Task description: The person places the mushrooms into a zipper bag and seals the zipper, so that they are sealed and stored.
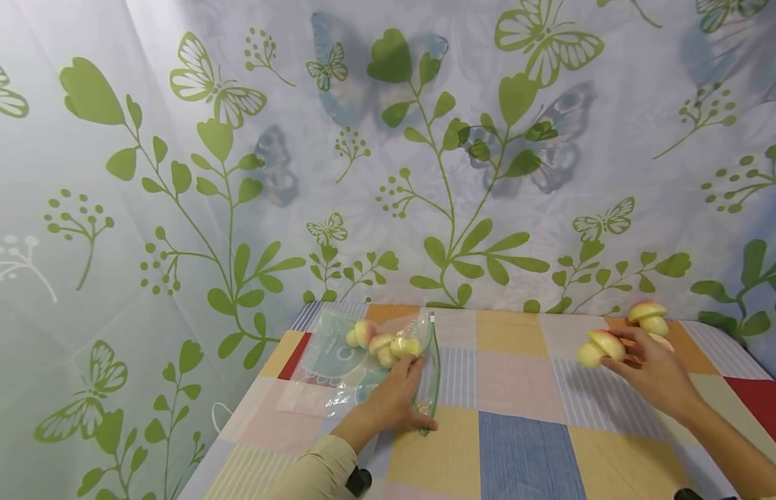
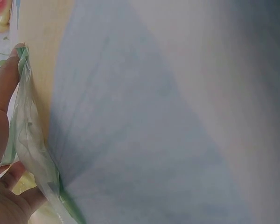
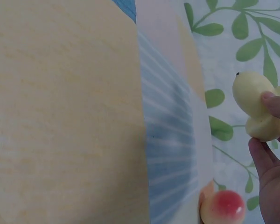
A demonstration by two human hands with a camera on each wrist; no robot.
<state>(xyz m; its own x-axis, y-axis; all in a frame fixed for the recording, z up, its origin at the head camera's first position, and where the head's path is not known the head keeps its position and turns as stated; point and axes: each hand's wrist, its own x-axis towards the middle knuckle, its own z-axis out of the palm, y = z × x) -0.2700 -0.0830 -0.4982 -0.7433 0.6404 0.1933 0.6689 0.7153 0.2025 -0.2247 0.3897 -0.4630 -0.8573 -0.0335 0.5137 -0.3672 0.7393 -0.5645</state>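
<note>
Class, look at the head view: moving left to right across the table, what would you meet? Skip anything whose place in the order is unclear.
Bag → held mushroom → upright mushroom.

Left hand (image 1: 394, 397) extended, thumb spread from fingers; right hand (image 1: 658, 373) raised, thumb and fingers pinching.

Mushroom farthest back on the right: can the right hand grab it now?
Probably not yet: the right hand looks close to the back mushroom, but its fingers are holding another mushroom.
</note>
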